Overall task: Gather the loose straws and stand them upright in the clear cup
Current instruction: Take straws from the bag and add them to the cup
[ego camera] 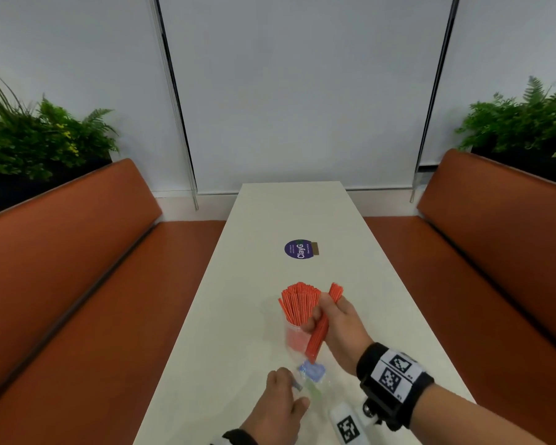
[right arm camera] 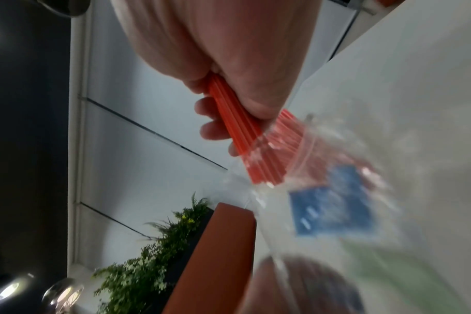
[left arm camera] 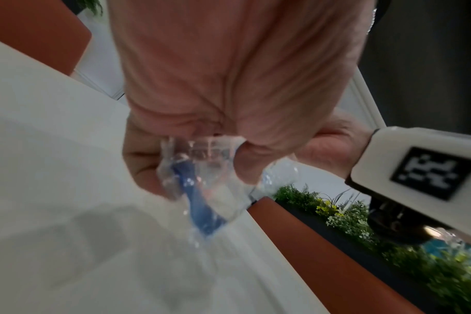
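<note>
A clear cup (ego camera: 293,341) stands mid-table with a fan of orange straws (ego camera: 299,301) upright in it. Just right of the cup, my right hand (ego camera: 329,319) grips a second bundle of orange straws (ego camera: 317,343), tilted. The bundle's lower ends sit inside a clear plastic bag (ego camera: 313,373) with a blue label. In the right wrist view my fingers curl round the bundle (right arm camera: 234,119) above the bag's (right arm camera: 325,199) mouth. My left hand (ego camera: 283,396) holds the bag's near end above the table; the left wrist view shows the crumpled plastic (left arm camera: 199,191) pinched between fingers and thumb.
The narrow white table (ego camera: 270,220) runs away from me, with a round purple sticker (ego camera: 299,249) beyond the cup. Orange bench seats (ego camera: 93,268) (ego camera: 482,252) flank both long sides. Green plants (ego camera: 39,139) stand behind the backrests.
</note>
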Available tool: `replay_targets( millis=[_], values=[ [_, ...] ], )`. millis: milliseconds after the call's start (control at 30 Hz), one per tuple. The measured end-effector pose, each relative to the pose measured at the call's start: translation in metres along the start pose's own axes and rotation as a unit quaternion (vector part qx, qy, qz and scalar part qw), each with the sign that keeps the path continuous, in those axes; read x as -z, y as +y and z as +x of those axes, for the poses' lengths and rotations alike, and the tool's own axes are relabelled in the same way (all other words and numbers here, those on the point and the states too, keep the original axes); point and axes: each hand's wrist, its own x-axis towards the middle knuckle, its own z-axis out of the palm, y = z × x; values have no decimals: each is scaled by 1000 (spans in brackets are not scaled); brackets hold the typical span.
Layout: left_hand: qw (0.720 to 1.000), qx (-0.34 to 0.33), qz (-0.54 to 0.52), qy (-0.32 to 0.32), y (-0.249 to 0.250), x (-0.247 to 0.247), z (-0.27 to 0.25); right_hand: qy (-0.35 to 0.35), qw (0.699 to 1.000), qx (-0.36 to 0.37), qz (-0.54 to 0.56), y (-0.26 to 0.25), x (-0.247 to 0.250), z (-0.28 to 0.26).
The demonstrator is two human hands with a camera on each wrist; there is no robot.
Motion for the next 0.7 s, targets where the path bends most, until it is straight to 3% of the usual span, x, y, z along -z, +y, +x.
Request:
replay_targets(
  millis=[167,267,367,567,700],
  values=[
    [983,21,121,-138,-1,6,-5,25,997,46,52,-15,14,7],
    [973,41,167,-154,-1,7,-2,39,997,58,33,-18,18,11],
    [982,58,149,-104,7,13,7,50,996,77,2,-18,17,17],
    [994,61,3,95,31,44,59,47,987,130,-77,-23,7,38],
    [983,117,-64,124,33,55,104,24,978,159,-136,-15,-1,56]
  ],
)
